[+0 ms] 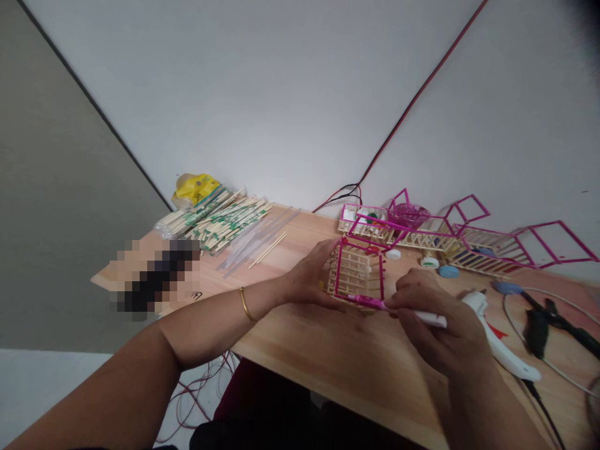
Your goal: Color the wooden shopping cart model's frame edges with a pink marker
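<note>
My left hand [312,278] is wrapped around the left side of a small box [359,272] built of thin wooden sticks. Pink colour covers the box's rim, while its inner lattice is bare wood. In my right hand [435,319] is a paintbrush [431,317] with a white handle and a pink front end. The brush's pink end lies along the near edge of the rim, touching or very close to it. My right fingers hide the middle of the handle.
Pink-edged stick frames [445,234], a pink bowl [410,215] and several bottle caps [449,271] line the back right. A white glue gun [504,350] lies right of my right hand. Wooden sticks [229,225] and clear glue sticks [253,240] are at left, beside a yellow packet [197,189].
</note>
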`<action>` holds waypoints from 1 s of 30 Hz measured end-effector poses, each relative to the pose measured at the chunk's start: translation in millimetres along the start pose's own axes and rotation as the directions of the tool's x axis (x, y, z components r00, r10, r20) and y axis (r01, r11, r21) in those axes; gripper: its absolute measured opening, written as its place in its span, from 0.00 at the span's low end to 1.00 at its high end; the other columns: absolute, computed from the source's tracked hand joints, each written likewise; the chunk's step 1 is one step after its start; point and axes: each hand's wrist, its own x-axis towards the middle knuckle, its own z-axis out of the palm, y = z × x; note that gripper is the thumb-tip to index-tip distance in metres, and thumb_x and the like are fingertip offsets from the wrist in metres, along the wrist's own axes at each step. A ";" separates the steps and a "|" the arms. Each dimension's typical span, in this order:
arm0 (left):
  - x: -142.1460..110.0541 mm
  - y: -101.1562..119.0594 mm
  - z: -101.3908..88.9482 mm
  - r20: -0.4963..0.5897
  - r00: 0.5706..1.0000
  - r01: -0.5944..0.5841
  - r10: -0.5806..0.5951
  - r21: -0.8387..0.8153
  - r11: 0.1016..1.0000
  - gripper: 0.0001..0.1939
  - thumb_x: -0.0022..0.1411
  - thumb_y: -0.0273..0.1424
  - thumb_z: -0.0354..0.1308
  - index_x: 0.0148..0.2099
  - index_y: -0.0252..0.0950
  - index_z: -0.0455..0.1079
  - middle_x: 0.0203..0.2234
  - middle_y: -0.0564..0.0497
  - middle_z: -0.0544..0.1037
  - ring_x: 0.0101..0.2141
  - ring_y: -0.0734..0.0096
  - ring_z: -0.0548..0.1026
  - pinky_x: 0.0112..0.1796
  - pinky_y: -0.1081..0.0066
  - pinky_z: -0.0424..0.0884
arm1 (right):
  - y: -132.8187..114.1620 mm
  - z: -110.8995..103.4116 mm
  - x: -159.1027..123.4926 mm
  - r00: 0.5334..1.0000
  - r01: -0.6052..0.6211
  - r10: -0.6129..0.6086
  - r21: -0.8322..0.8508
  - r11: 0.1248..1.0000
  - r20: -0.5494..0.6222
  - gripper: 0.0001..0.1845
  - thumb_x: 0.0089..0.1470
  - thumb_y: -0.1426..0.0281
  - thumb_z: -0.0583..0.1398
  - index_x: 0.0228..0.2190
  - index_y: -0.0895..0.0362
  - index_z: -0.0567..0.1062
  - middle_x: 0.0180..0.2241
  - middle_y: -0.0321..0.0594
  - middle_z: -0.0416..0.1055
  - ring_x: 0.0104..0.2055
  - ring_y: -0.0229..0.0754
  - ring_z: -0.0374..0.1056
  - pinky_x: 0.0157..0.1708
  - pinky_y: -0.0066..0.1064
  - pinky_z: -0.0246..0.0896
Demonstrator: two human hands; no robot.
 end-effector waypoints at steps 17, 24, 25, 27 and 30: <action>2.8 -0.3 0.3 -0.008 1.000 0.022 -0.022 -0.040 0.999 0.56 0.31 0.49 0.77 0.62 0.40 0.61 0.55 0.41 0.72 0.57 0.43 0.69 0.59 0.45 0.65 | 1.0 -14.0 -4.2 1.000 -0.008 0.007 -0.044 0.999 -0.024 0.08 0.52 0.77 0.59 0.34 0.54 0.75 0.26 0.37 0.68 0.31 0.40 0.65 0.31 0.34 0.60; -1.7 -6.6 -1.8 -0.020 0.998 0.066 -0.066 0.011 0.998 0.59 0.30 0.47 0.78 0.64 0.41 0.58 0.58 0.40 0.69 0.58 0.42 0.67 0.59 0.44 0.64 | -4.5 -10.9 -1.1 0.998 0.048 -0.046 -0.087 0.995 0.034 0.09 0.51 0.78 0.59 0.33 0.53 0.73 0.25 0.36 0.66 0.30 0.39 0.64 0.31 0.35 0.59; -0.9 -6.1 -2.1 -0.017 0.998 0.067 -0.067 0.008 0.998 0.59 0.30 0.47 0.78 0.64 0.41 0.58 0.58 0.40 0.69 0.58 0.42 0.67 0.60 0.44 0.63 | -3.5 -13.8 -2.6 0.999 0.037 -0.034 -0.096 0.995 0.028 0.08 0.51 0.78 0.59 0.33 0.53 0.73 0.25 0.36 0.66 0.30 0.39 0.64 0.30 0.36 0.59; 0.9 -4.7 -2.4 -0.021 0.997 0.069 -0.069 0.000 0.998 0.58 0.30 0.47 0.77 0.63 0.41 0.58 0.58 0.40 0.69 0.59 0.42 0.66 0.60 0.44 0.63 | -1.0 -19.4 -6.2 1.000 0.005 -0.004 -0.119 0.993 0.008 0.07 0.52 0.77 0.59 0.32 0.53 0.73 0.26 0.37 0.66 0.30 0.39 0.64 0.30 0.36 0.58; 2.7 -2.7 -2.2 -0.020 0.997 0.074 -0.074 -0.006 0.997 0.57 0.30 0.48 0.77 0.63 0.40 0.59 0.57 0.40 0.69 0.58 0.42 0.67 0.60 0.44 0.63 | 1.5 -22.5 -10.0 0.999 -0.026 0.023 -0.136 0.990 -0.023 0.06 0.53 0.75 0.60 0.32 0.53 0.74 0.26 0.37 0.66 0.29 0.39 0.64 0.29 0.35 0.58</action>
